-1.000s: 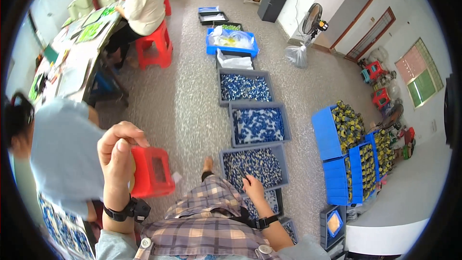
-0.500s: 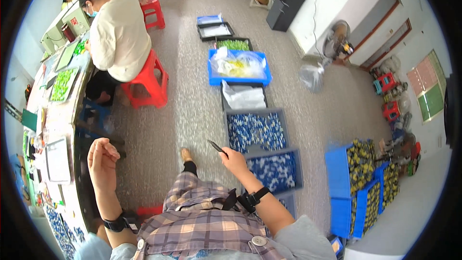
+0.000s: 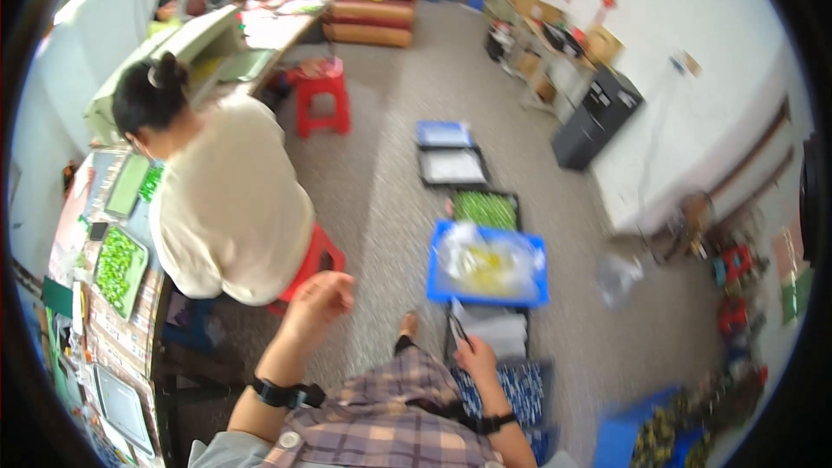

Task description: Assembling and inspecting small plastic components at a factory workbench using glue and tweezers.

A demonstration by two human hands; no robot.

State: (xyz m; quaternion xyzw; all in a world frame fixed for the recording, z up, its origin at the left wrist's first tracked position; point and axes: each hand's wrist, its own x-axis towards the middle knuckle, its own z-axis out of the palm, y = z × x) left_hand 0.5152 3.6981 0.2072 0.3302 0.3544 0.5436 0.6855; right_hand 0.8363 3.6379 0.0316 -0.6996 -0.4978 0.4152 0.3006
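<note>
My right hand (image 3: 477, 356) is closed round a thin black pen-like tool (image 3: 460, 329), its tip pointing up and away from me; motion blur hides its exact kind. Beneath it lies a dark tray with white sheeting (image 3: 498, 333). My left hand (image 3: 319, 306) is raised in mid-air with its fingers curled in. Whether anything sits inside those fingers is hidden. It is close to the red stool (image 3: 321, 264) and the back of the seated co-worker (image 3: 227, 199).
A row of trays stands on the floor ahead: a blue crate (image 3: 542, 282) with bagged yellow pieces, a tray of green pieces (image 3: 485, 209), and a grey bin of blue-and-white pieces (image 3: 520, 390). A long worktable (image 3: 130, 342) runs along the left. A black cabinet (image 3: 598, 117) stands right.
My view has moved forward, so the co-worker and the trays look nearer. My left hand now appears further right, near the stool. The thin black tool is still in my right hand.
</note>
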